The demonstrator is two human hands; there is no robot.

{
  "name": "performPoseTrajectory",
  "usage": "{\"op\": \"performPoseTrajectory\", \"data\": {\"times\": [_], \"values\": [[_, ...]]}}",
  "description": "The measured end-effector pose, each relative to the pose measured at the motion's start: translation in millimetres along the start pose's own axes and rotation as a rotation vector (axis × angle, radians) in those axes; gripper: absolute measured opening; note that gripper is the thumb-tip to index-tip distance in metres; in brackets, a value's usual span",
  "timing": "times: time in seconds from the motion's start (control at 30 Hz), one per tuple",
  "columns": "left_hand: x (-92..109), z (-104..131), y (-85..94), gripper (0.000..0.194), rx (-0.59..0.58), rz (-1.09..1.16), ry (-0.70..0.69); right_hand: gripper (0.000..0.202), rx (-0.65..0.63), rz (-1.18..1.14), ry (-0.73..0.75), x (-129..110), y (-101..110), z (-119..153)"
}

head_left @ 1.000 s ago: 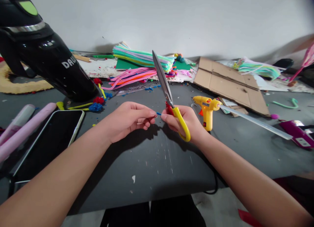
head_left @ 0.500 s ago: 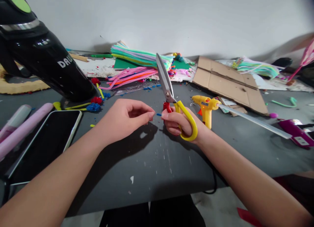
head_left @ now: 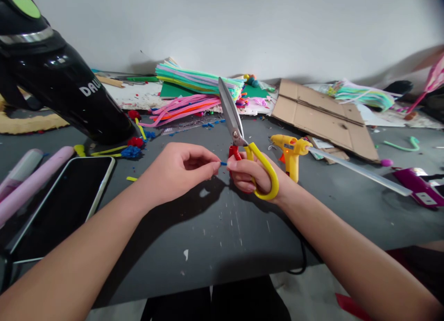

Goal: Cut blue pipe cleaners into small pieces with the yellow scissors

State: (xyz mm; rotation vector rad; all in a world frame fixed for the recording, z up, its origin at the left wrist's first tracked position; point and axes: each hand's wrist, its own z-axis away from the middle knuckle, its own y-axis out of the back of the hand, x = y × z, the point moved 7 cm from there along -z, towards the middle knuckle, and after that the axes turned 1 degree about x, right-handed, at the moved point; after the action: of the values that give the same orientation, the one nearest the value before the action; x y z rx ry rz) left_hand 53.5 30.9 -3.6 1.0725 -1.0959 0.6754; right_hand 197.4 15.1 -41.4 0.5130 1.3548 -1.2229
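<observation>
My right hand (head_left: 248,173) is wrapped around scissors (head_left: 231,108) with one yellow and one red handle. Their blades point up and away, nearly closed. Between thumb and forefinger, the same hand also pinches a short blue piece of pipe cleaner (head_left: 224,163). My left hand (head_left: 187,168) is closed in a pinch, its fingertips at the other end of that blue piece. A yellow hot glue gun (head_left: 290,152) with a long clear glue stick stands just beyond my right wrist.
Pipe cleaner bundles (head_left: 197,80) and a cardboard sheet (head_left: 326,117) lie along the wall. At left are a black bottle (head_left: 65,85), a phone (head_left: 65,205), pink-capped pens (head_left: 38,182) and small blue-and-red fuzzy pieces (head_left: 132,151). A purple tool (head_left: 418,187) lies far right.
My left hand's fingertips have come slightly right, closing the gap to the blue piece of pipe cleaner. The right hand and scissors have barely moved.
</observation>
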Motion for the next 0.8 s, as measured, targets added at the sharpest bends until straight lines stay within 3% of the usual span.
{"op": "performPoseTrajectory", "data": {"times": [0.33, 0.47, 0.63, 0.7, 0.8], "values": [[-4, -2, -1.2, 0.023, -0.013, 0.039, 0.017, 0.019, -0.003, 0.027, 0.016, -1, -1, 0], [-3, -3, 3.8, 0.022, 0.012, 0.025, 0.008, 0.026, 0.092, 0.189, 0.057, -4, 4, 1], [1, -4, 32.5, 0.019, 0.161, -0.018, -0.043, 0.037, 0.329, 0.671, 0.257, -22, 22, 11], [5, -3, 46.0, 0.018, 0.212, -0.019, -0.082, 0.037, 0.355, 0.84, 0.312, -27, 26, 15], [9, -1, 61.2, 0.017, 0.226, -0.017, -0.126, 0.037, 0.371, 0.966, 0.283, -25, 33, 15]]}}
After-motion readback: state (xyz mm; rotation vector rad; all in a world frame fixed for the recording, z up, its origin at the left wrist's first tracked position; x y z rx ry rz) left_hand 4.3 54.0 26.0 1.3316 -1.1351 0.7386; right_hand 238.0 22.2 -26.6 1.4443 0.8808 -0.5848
